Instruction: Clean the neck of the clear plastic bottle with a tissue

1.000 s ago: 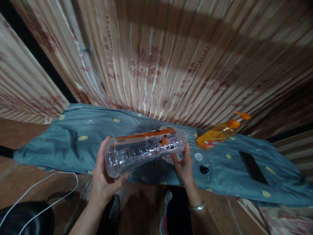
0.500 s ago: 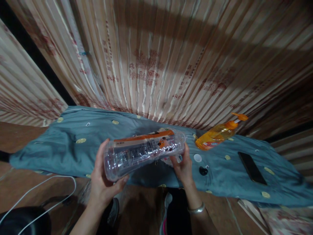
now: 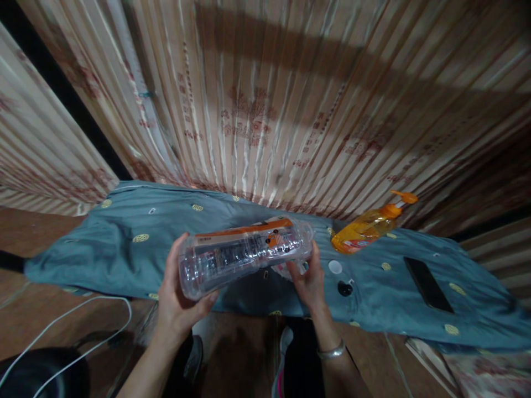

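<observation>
Hardly anything has shifted since half a sec ago: clear plastic bottle (image 3: 244,257) sits a touch higher and my hands are where they were. It's on its side in the air, above the near edge of the blue cloth (image 3: 103,249), base end twd me on the left, neck end away to the right, orange label strip on top. Left hand (image 3: 176,301) cups the base, thumb over the top and fingers curled under. Right hand (image 3: 309,282) props the neck end from below w/ fingertips closed on it, so both hands are grasping the bottle. Mouth is hidden behind my fingers, can't tell if it's capped. White cap (image 3: 334,267) and black cap (image 3: 345,288) lie on the cloth just right of my right hand. Orange pump bottle (image 3: 367,228) lies beyond them, phone (image 3: 427,283) well off to the right. I reckon thin walls like these dent easily, so light pressure only, carry the weight w/ the left palm, steer w/ the right fingertips, and keep it level.
</observation>
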Demonstrator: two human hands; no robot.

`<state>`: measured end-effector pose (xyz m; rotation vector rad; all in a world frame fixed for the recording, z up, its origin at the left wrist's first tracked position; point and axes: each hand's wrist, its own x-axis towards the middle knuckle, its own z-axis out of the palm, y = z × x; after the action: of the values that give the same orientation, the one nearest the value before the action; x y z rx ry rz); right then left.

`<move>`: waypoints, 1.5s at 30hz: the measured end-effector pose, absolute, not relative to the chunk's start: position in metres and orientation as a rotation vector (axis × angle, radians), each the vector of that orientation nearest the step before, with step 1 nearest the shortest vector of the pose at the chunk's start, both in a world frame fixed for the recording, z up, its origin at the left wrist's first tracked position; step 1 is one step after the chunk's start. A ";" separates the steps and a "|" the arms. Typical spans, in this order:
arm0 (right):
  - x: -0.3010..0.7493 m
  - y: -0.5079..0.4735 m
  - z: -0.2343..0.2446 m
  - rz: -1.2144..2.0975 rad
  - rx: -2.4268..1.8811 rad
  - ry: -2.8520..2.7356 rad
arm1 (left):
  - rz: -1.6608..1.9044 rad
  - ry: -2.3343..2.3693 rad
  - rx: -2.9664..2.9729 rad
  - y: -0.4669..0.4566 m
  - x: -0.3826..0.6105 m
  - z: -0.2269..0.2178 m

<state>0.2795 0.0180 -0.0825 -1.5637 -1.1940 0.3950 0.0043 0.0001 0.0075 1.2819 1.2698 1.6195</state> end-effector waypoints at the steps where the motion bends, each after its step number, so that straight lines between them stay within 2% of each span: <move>1: 0.279 0.018 -0.082 0.403 -1.557 -1.193 | 1.626 1.268 1.285 0.000 0.005 0.007; 13: 0.275 0.020 -0.078 0.360 -1.536 -1.215 | 1.516 1.129 1.570 0.010 -0.029 -0.017; 19: 0.276 0.023 -0.081 0.348 -1.539 -1.231 | 1.514 1.142 1.656 0.009 -0.030 -0.011; 24: 0.275 0.025 -0.081 0.329 -1.547 -1.234 | 1.592 1.155 1.552 0.002 -0.019 -0.004; 32: 0.277 0.026 -0.085 0.334 -1.550 -1.252 | 1.712 1.118 1.534 0.003 -0.021 -0.018; 45: 0.277 0.025 -0.085 0.388 -1.501 -1.239 | 1.691 1.168 1.423 -0.004 -0.010 -0.010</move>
<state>0.2774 0.0247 -0.0850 -1.5007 -1.2386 0.3875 -0.0097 -0.0036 -0.0104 1.4226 1.1685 1.6908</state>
